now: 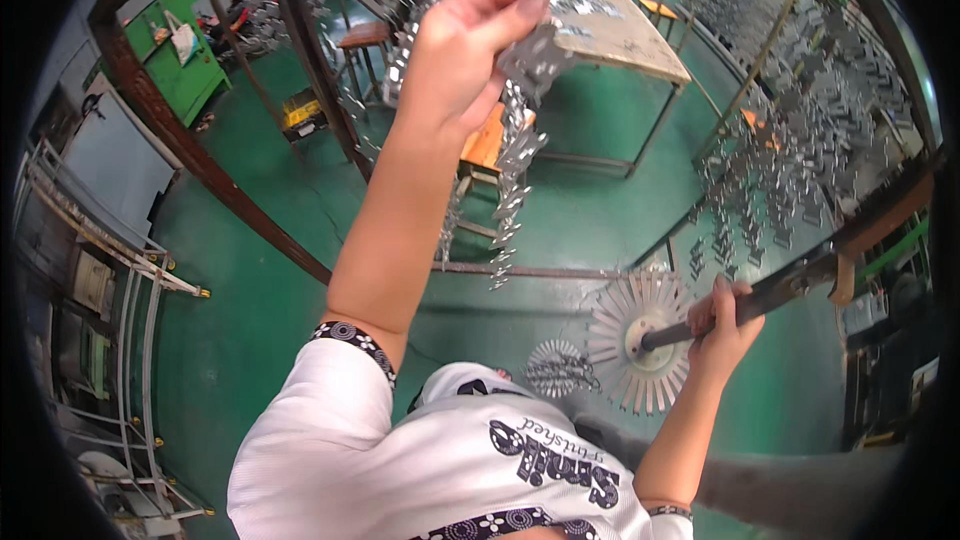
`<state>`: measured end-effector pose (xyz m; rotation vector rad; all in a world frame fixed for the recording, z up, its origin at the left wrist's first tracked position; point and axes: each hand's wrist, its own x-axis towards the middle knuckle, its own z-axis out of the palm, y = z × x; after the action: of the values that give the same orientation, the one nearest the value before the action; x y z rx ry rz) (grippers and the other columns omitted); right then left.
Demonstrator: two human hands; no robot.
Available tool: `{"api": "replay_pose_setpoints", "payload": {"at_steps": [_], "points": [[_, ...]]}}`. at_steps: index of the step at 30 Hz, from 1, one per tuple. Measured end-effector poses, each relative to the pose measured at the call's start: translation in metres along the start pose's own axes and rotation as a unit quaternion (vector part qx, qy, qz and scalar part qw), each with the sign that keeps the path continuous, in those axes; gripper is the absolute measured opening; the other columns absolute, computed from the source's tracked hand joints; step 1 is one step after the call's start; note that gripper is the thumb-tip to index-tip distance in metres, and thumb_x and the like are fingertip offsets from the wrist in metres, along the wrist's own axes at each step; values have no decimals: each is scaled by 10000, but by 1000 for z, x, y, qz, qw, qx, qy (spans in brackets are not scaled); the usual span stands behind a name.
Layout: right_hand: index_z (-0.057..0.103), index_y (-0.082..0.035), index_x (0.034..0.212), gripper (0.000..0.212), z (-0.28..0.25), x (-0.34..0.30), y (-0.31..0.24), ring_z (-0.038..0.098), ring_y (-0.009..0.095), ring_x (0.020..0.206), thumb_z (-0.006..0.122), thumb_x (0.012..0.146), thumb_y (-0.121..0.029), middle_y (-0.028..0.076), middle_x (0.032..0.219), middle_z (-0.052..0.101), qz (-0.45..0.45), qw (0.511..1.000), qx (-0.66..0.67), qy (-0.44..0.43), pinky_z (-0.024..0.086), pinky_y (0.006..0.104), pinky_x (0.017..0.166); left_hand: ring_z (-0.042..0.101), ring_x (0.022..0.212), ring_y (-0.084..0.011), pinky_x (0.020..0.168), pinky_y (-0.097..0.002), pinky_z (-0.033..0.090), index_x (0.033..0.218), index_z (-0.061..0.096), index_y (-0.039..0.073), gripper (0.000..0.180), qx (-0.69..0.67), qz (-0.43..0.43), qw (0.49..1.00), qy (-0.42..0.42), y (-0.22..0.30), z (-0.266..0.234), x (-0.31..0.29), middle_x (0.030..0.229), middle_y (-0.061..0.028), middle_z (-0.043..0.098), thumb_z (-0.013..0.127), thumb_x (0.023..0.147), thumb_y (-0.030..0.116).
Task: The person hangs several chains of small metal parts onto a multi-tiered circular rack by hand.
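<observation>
My left hand (455, 55) is raised at the top centre, thumb and fingers pinched together. Flat grey metal plates (538, 60) hang right at its fingertips, and a string of small shiny metal pieces (512, 180) trails below them; the exact grip point is partly hidden by the fingers. Lower right, my right hand (722, 328) is closed round a dark metal bar (672, 337). That bar runs between the hub of a round, slatted metal disc (640, 345) and the brown frame at the right.
Many strung metal pieces (790, 130) hang at the right. A worktable (620, 30) with loose parts stands ahead, wooden stools (366, 35) beside it. Brown frame posts (215, 175) and a low crossbar (520, 270) surround me. A wheeled metal rack (145, 340) stands left, a green cabinet (185, 65) farther back.
</observation>
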<state>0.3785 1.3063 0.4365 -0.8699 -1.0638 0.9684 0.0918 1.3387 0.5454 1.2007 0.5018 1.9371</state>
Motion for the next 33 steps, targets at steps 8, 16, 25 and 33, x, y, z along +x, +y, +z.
{"api": "replay_pose_setpoints", "payload": {"at_steps": [8,16,25,33], "points": [[346,-58,544,276,3,-1,-14,300,90,323,537,742,-66,21,417,339,-8,999,-2,-41,268,235,324,501,724,-63,660,-191,397,831,550,-9,73,71,-165,982,-58,-89,-54,-116,767,-19,552,552,759,1],[359,-52,539,272,6,1,-21,314,95,324,546,737,-65,21,418,343,3,999,8,-46,268,230,323,509,728,-67,668,-207,412,826,573,-7,81,60,-326,919,-214,-142,-55,-187,783,-4,565,555,747,0],[365,-51,546,266,4,1,-19,314,96,325,550,736,-68,22,419,343,15,999,12,-47,273,232,322,531,755,-111,685,-226,420,798,566,-35,93,56,-347,888,-298,-161,-36,-210,799,-59,569,535,718,-71],[378,-46,546,268,2,2,-15,336,96,327,571,731,-55,18,424,352,26,998,26,-47,270,227,319,543,742,-107,672,-226,428,832,564,-50,117,76,-368,886,-273,-166,-32,-216,789,-57,576,564,715,-40]]}}
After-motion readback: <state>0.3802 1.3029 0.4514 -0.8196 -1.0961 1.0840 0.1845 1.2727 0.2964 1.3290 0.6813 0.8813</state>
